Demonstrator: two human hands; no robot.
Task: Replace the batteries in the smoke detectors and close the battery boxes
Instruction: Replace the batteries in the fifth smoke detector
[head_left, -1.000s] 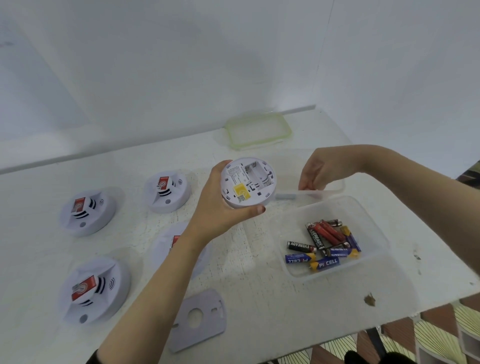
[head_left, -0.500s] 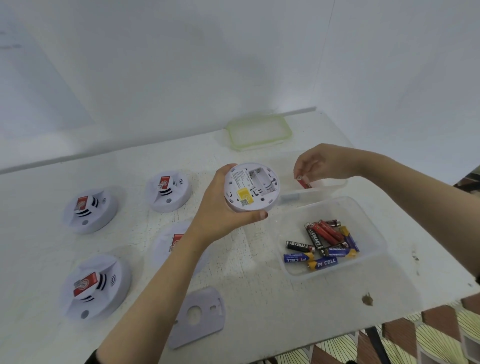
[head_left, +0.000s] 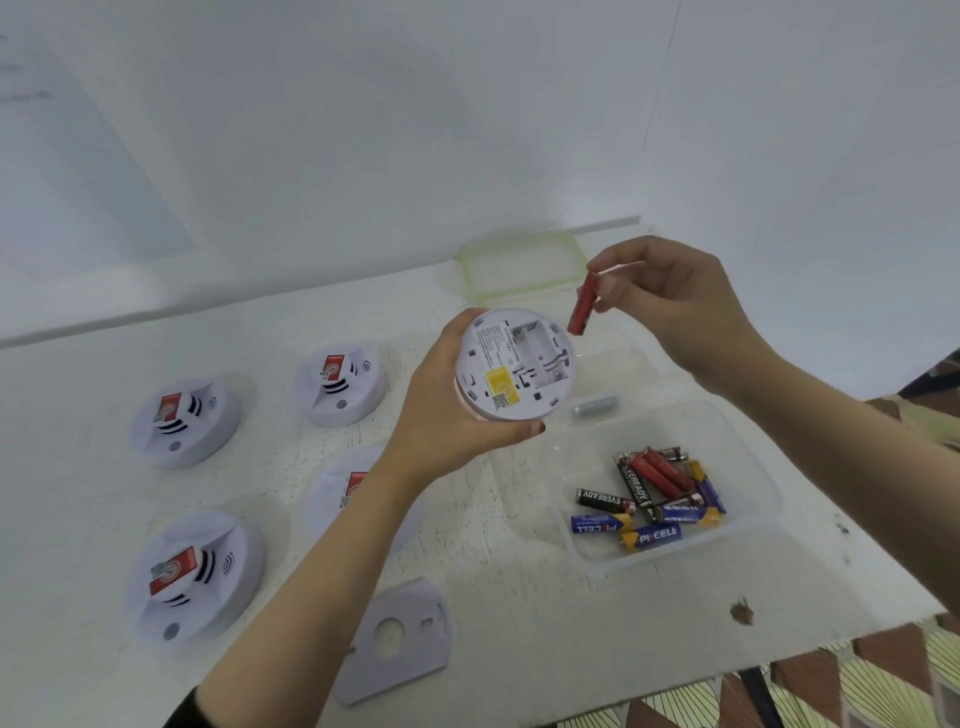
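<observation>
My left hand (head_left: 447, 410) grips a white round smoke detector (head_left: 514, 364) above the table, its back turned up and its battery bay open and empty. My right hand (head_left: 670, 306) pinches a red battery (head_left: 583, 305) just above the detector's right rim. A clear plastic container (head_left: 748, 467) to the right holds several batteries (head_left: 649, 499), red, black and blue. Another clear container behind it holds a pale battery (head_left: 597, 404). A white back cover plate (head_left: 397, 642) lies near the table's front edge.
Several other smoke detectors sit face up on the white table: two at the left (head_left: 184, 421) (head_left: 195, 574), one further back (head_left: 340, 382), and one (head_left: 353, 486) partly hidden under my left forearm. A green-rimmed lid (head_left: 519, 262) lies at the back. The table's front-right edge (head_left: 831, 644) is near.
My right hand has lifted out of the rear container with a red battery and brought it up to the detector's rim. My left hand has held the detector nearly still.
</observation>
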